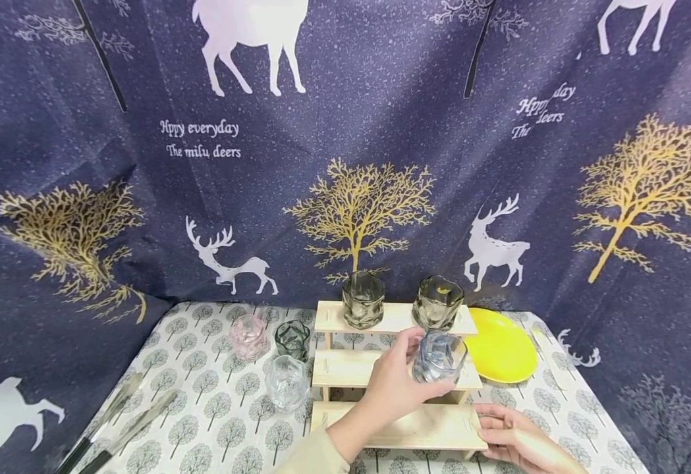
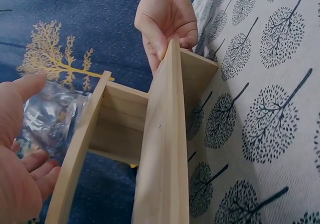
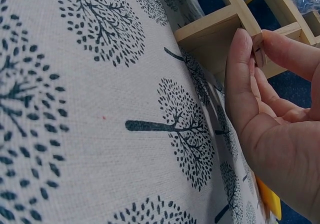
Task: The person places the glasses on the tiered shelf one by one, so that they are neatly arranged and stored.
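Observation:
My left hand (image 1: 394, 382) grips a bluish clear glass (image 1: 442, 357) with a wavy, faceted wall at the right end of the middle step of a three-tier wooden stand (image 1: 401, 426). Thumb and fingers lie to either side of the glass in the left wrist view. My right hand (image 1: 514, 436) pinches the right end of the lowest step; the right wrist view shows thumb and fingertips (image 3: 241, 40) against the board's end. On the top step stand two smoky grey-brown glasses, one toward the left (image 1: 363, 301) and one at the right (image 1: 437, 304).
Left of the stand, a pink glass (image 1: 248, 337), a dark green glass (image 1: 292, 340) and a clear glass (image 1: 287, 383) stand on the tree-print cloth. Metal tongs (image 1: 126, 428) lie front left. A yellow plate (image 1: 502, 349) lies behind right. A dark blue deer-print curtain (image 1: 345, 118) hangs behind.

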`<state>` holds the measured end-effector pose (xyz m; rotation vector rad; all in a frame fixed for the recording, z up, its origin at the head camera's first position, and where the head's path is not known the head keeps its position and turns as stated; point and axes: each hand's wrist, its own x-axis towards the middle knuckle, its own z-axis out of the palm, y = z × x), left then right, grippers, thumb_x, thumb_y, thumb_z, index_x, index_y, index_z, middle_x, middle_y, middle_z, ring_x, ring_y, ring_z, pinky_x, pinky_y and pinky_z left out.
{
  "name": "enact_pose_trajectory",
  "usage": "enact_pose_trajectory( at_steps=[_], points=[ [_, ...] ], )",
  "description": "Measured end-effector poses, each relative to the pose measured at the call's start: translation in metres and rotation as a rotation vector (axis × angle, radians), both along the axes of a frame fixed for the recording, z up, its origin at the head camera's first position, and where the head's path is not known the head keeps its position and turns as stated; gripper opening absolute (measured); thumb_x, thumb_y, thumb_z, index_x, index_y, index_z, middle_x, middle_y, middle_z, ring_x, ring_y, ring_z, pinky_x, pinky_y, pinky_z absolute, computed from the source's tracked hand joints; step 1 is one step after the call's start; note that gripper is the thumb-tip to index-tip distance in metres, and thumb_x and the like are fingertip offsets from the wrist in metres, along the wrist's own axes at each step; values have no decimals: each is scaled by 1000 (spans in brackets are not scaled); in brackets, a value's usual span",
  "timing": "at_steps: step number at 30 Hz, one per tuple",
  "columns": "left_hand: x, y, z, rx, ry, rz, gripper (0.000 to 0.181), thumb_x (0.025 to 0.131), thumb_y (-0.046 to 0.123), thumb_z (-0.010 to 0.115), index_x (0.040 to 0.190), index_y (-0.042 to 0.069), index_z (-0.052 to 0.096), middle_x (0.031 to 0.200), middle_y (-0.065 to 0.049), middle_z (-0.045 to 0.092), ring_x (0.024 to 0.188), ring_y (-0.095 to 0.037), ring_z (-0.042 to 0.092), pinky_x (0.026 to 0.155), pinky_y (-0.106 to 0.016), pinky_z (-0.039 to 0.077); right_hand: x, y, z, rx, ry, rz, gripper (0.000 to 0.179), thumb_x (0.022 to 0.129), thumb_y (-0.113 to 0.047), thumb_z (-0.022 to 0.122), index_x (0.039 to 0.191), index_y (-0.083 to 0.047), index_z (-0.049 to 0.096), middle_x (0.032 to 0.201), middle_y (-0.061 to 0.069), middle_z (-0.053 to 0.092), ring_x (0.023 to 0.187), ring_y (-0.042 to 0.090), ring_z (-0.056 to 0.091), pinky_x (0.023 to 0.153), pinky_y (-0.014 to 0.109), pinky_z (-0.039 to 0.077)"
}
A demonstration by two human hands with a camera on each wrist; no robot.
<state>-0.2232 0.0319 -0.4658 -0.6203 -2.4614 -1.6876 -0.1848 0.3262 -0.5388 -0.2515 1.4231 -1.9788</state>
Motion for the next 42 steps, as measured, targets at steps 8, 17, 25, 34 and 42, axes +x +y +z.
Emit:
enact_pose_trajectory(
  at_steps=[8, 17, 25, 34, 42],
  points=[
    [14, -26, 6, 29, 95, 30, 74, 83, 45, 88, 145, 26, 52, 137, 9, 61, 122, -17, 61, 99, -31, 54, -1, 1, 1, -31, -4, 16, 35, 107, 2, 48, 140, -6, 54, 123, 11, 69, 106, 22, 70, 91, 33, 59],
    [34, -70, 4, -7, 344, 130, 51, 86, 30, 87, 131, 27, 61, 130, 10, 64, 108, -17, 66, 90, -38, 59, -1, 0, 0, -3, -12, -1, 36, 107, 0, 47, 142, -5, 52, 124, 9, 70, 108, 22, 69, 91, 33, 59],
    [42, -118, 0, -57, 332, 295, 53, 82, 25, 89, 129, 29, 64, 130, 10, 66, 106, -21, 66, 89, -47, 56, -2, 0, -2, 30, -16, -12, 36, 108, -1, 46, 143, -5, 52, 123, 9, 70, 108, 22, 69, 91, 34, 59],
    [37, -176, -19, -132, 365, 430, 59, 79, 18, 92, 131, 23, 65, 134, 9, 62, 118, -15, 60, 95, -43, 55, -2, 0, -2, 17, -10, -5, 35, 108, -1, 47, 141, -8, 54, 124, 9, 70, 108, 22, 69, 91, 34, 59],
    [29, -209, -46, -233, 231, 473, 81, 76, 28, 94, 146, 15, 55, 150, -8, 53, 135, -36, 51, 105, -67, 44, -2, 0, -2, -36, -8, 34, 35, 107, 2, 47, 137, -13, 57, 124, 9, 70, 107, 21, 70, 92, 33, 59]
  ],
)
